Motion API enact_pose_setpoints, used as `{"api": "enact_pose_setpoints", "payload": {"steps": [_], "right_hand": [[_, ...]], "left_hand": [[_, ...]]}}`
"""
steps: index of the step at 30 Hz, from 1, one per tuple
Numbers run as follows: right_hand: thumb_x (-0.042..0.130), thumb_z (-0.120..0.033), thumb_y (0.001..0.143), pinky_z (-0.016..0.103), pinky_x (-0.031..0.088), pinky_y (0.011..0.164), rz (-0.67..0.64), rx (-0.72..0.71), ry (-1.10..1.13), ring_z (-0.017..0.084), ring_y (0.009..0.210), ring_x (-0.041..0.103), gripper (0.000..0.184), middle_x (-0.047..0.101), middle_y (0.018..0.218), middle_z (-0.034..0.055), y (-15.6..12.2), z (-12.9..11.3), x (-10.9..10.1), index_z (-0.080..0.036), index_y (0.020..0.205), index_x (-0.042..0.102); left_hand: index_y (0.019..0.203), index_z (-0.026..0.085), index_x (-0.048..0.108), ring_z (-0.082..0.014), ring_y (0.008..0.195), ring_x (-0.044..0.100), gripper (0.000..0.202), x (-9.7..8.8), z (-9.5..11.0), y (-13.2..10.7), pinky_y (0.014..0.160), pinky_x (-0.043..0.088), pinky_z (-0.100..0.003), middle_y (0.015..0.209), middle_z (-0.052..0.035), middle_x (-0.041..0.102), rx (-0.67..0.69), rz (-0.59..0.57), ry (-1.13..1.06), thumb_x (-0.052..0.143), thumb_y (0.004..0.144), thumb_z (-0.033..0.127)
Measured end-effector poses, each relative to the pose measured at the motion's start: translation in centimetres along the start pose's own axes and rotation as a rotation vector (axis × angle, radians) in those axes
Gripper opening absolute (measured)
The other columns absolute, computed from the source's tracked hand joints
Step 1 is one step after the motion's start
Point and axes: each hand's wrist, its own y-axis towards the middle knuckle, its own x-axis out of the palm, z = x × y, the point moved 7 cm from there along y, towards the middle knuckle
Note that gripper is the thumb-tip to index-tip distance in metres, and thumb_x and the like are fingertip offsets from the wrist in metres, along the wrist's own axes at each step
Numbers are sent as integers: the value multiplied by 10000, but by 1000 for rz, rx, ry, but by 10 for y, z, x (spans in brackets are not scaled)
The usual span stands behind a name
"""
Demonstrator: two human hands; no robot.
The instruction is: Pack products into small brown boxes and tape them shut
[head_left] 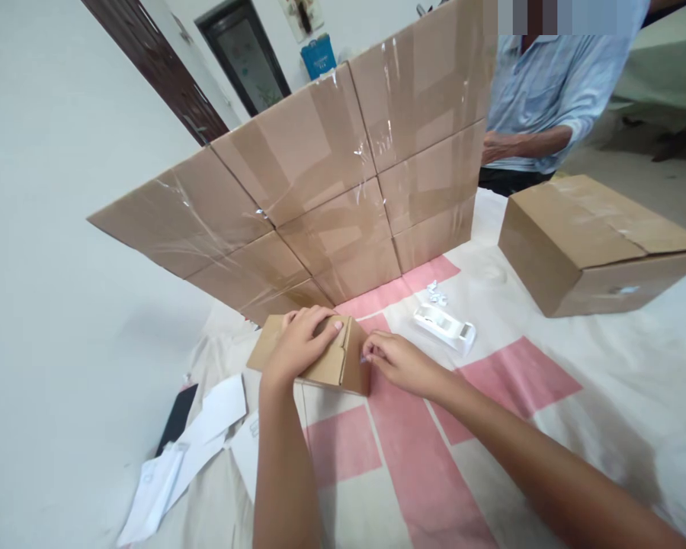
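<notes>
A small cardboard box (354, 366) lies on the patterned cloth in front of me. My left hand (309, 339) grips it from above, fingers curled toward its far side and thumb along the top near the flap edge. At the box's right end, my right hand (389, 354) is closed in a pinch against the side. A tiny pale bit shows at those fingertips, too small to name. Beyond my right hand sits a white tape dispenser (444, 328), with crumpled white scraps (436, 293) just behind it.
A tall wall of taped cardboard boxes (325, 236) stands close behind. A larger cardboard box (565, 252) is at the right. White papers (211, 415) and a dark flat object (177, 415) lie at the left. Another person in a blue shirt (554, 99) is beyond the boxes.
</notes>
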Motion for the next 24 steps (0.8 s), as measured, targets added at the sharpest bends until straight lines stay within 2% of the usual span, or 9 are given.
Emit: {"api": "enact_pose_setpoints", "payload": {"steps": [5,10,19,24], "right_hand": [[487,-50,894,298,426,745,12,30,104,173,831,583,175,625,910,23,1,9,12,-205,822,525],[491,-65,897,290,404,713,44,87,157,159,763,561,163,610,850,9,1,11,13,-202,826,543],[551,-78,868,283,383,699,87,113,134,151,749,537,129,584,861,2,2,15,18,-199,831,527],[564,-85,857,279,384,681,93,138,111,145,711,534,129,580,825,-13,1,18,21,-207,843,526]], "left_hand": [[1047,302,640,-217,1094,584,323,1,-1,2,1087,292,-435,1088,16,708,-13,-5,32,403,1014,517],[1061,307,641,-204,1084,588,314,2,-3,2,1095,275,-430,1084,30,707,-16,-5,31,403,1019,507],[1031,293,634,-216,1085,584,299,2,-1,1,1066,290,-432,1074,20,703,-20,7,48,406,1022,487],[980,283,619,-235,1076,577,305,5,9,2,1061,294,-453,1035,5,700,-47,28,93,381,1031,468]]}}
